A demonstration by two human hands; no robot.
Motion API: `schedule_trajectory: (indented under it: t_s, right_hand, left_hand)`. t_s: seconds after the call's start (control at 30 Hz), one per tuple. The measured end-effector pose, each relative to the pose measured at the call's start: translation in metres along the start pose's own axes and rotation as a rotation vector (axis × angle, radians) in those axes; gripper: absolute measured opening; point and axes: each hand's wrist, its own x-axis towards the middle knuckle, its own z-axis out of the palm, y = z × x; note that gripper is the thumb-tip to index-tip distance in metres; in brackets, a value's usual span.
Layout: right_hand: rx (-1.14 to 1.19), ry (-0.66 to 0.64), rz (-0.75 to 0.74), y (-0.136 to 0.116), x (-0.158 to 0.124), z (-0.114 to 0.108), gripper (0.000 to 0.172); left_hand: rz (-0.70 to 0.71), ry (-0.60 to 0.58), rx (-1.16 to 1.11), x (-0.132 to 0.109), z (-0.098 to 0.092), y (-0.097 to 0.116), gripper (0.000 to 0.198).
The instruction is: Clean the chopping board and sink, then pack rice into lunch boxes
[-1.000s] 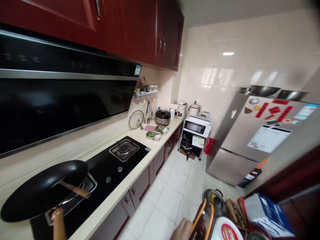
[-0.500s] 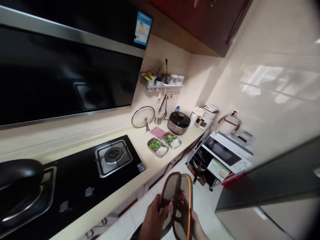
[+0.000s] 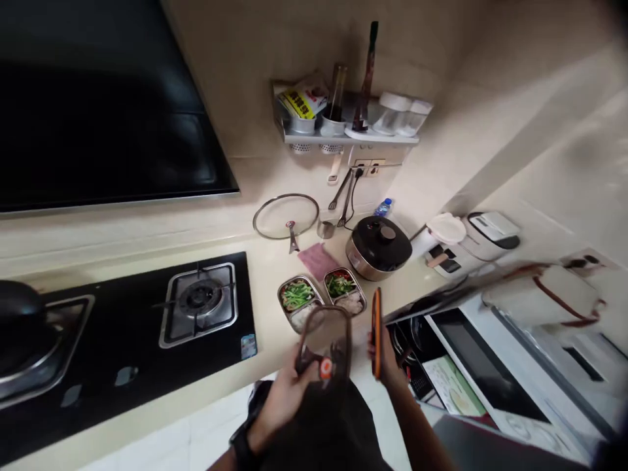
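Gripping closed, left hand (image 3: 287, 399) wrapped around a clear lid (image 3: 324, 340), right hand (image 3: 387, 366) upright around an orange-rimmed lid (image 3: 376, 333)

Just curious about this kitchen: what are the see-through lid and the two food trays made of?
The lid looks like clear plastic, possibly glass: glossy and see-through. The trays look like stainless steel, judging by their grey metallic shine.

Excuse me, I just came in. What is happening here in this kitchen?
A person stands at the counter, holding a clear plastic container in the left hand and an orange-rimmed lid, seen edge-on, in the right hand. Beyond the hands, two steel trays of green vegetables sit on the counter, near a black-lidded pot.
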Motion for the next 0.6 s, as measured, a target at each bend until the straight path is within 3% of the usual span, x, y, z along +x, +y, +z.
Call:
schedule_trajectory:
  t_s: [0.1, 0.23, 0.33, 0.43, 0.6]
  right_hand:
    - [-0.227, 0.017, -0.003, -0.007, 0.091, -0.015, 0.088]
    - [-0.517, -0.136, -0.228, -0.013, 0.175, 0.003, 0.096]
    - [-0.649, -0.233, -0.275, -0.010, 0.198, 0.024, 0.098]
    - [-0.745, -0.285, -0.277, -0.004, 0.202, 0.036, 0.096]
    - [-0.765, -0.311, -0.249, 0.002, 0.202, 0.039, 0.093]
  left_hand:
    - [-0.110, 0.295, -0.253, 0.019, 0.005, -0.009, 0.043]
    - [-0.173, 0.672, -0.459, 0.019, 0.025, -0.013, 0.041]
    - [-0.224, 0.810, -0.529, 0.009, 0.052, -0.008, 0.030]
    - [-0.246, 0.901, -0.538, 0.001, 0.076, -0.004, 0.024]
    - [-0.309, 0.952, -0.542, 0.002, 0.092, -0.001, 0.020]
